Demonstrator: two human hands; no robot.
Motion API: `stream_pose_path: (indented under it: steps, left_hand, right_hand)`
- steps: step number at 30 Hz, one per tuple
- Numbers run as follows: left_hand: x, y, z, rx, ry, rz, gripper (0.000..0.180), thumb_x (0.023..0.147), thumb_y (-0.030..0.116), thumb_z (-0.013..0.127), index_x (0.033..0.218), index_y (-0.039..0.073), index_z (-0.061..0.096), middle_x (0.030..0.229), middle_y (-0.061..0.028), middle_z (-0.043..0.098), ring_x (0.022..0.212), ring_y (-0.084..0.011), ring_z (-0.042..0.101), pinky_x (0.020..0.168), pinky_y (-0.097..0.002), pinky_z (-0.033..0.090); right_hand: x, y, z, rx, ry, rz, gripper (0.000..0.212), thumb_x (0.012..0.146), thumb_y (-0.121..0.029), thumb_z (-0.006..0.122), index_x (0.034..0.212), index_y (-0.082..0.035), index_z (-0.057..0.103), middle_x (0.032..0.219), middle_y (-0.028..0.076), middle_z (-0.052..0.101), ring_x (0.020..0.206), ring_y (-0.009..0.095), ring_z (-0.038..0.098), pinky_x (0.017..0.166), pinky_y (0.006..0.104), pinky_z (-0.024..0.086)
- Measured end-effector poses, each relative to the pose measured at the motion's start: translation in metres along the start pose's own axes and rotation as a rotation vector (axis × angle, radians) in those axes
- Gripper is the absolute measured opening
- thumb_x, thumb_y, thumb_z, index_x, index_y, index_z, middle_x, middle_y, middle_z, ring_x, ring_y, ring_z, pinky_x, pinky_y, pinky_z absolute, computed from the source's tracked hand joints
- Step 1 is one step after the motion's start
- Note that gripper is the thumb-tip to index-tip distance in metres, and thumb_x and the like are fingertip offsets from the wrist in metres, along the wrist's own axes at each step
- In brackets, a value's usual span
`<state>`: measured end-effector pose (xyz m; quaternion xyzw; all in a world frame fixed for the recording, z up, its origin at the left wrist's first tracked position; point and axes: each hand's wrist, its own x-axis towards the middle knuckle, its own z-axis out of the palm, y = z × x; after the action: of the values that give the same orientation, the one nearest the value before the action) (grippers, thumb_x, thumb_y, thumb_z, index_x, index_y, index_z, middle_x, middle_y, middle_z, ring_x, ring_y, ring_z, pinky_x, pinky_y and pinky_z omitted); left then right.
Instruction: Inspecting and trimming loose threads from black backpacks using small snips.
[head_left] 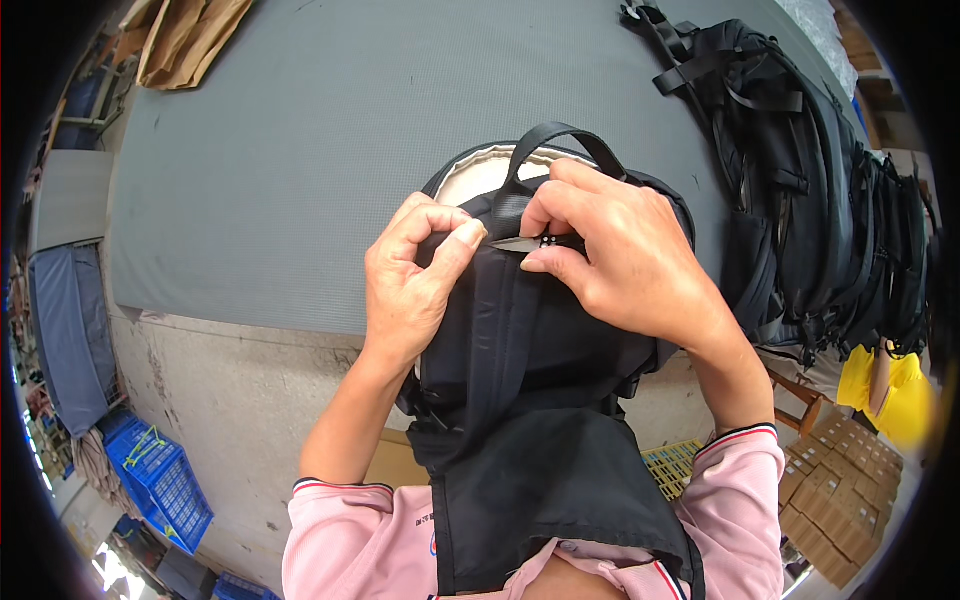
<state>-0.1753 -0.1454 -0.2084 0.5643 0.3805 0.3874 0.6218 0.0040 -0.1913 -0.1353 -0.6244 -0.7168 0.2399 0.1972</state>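
Observation:
A black backpack (580, 340) lies before me, its top on the grey table's edge and its lower part toward my body. At the top stands a webbing carry handle (572, 130), with pale lining (478, 178) showing beside it. My right hand (620, 240) is closed around small thread snips (520, 243), the blades pointing left at the base of the handle. My left hand (420, 265) is closed in a pinch, thumb against forefinger, right by the blade tips at the seam. What it pinches is too small to make out.
More black backpacks (800, 180) stand in a row along the right of the grey table (350, 130). Brown paper (190, 40) lies at the far left corner. A blue crate (160, 480) is on the floor at left; stacked cartons (840, 490) and someone in yellow (890, 390) are at right.

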Motion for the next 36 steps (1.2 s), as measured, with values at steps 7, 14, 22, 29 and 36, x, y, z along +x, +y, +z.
stream_pose_path:
  steps: [7, 14, 22, 29, 36]
  left_hand:
    - [0.001, 0.000, -0.004, -0.183, -0.062, -0.113, 0.009, 0.087, 0.009, 0.062, 0.081, 0.002, 0.061, 0.083, 0.0004, 0.052, 0.080, -0.0075, 0.048, 0.076, -0.0224, 0.039]
    - [0.001, 0.001, -0.003, -0.294, -0.080, -0.159, 0.008, 0.088, 0.009, 0.060, 0.082, 0.004, 0.060, 0.085, 0.0005, 0.051, 0.084, -0.0076, 0.049, 0.080, -0.0231, 0.038]
    - [0.009, -0.016, -0.026, -0.728, -0.095, -0.253, 0.020, 0.097, 0.019, 0.041, 0.093, 0.004, 0.054, 0.098, -0.0048, 0.054, 0.100, -0.0160, 0.049, 0.096, -0.0302, 0.034]
    - [0.019, 0.010, -0.006, -0.092, -0.141, -0.023, 0.053, 0.078, -0.008, 0.050, 0.129, 0.002, 0.038, 0.118, -0.0134, 0.051, 0.114, -0.0210, 0.049, 0.103, -0.0346, 0.035]
    - [0.014, 0.009, -0.008, -0.096, -0.162, -0.039, 0.052, 0.078, -0.003, 0.058, 0.128, 0.000, 0.042, 0.119, -0.0129, 0.051, 0.112, -0.0192, 0.050, 0.099, -0.0316, 0.039]
  right_hand:
    - [-0.020, 0.002, 0.021, 0.130, 0.238, 0.048, 0.018, 0.074, -0.011, 0.071, 0.084, -0.006, 0.058, 0.080, 0.006, 0.055, 0.066, 0.026, 0.061, 0.053, 0.0362, 0.047]
    - [-0.015, -0.004, 0.013, 0.012, 0.170, 0.046, 0.018, 0.073, -0.011, 0.072, 0.084, -0.006, 0.057, 0.079, 0.006, 0.053, 0.064, 0.025, 0.060, 0.052, 0.0347, 0.046]
    - [-0.020, 0.019, 0.011, 0.146, 0.309, 0.225, 0.035, 0.071, -0.009, 0.074, 0.102, -0.004, 0.058, 0.076, 0.007, 0.049, 0.064, 0.019, 0.052, 0.059, 0.0301, 0.045]
    - [-0.015, 0.015, 0.046, 0.400, 0.304, 0.240, 0.044, 0.076, 0.002, 0.069, 0.116, 0.001, 0.050, 0.065, -0.001, 0.041, 0.057, 0.006, 0.040, 0.053, 0.0216, 0.037]
    - [-0.024, 0.006, 0.079, 0.598, 0.479, 0.295, 0.045, 0.079, -0.004, 0.072, 0.111, -0.001, 0.040, 0.074, 0.006, 0.056, 0.058, 0.009, 0.049, 0.056, 0.0216, 0.041]
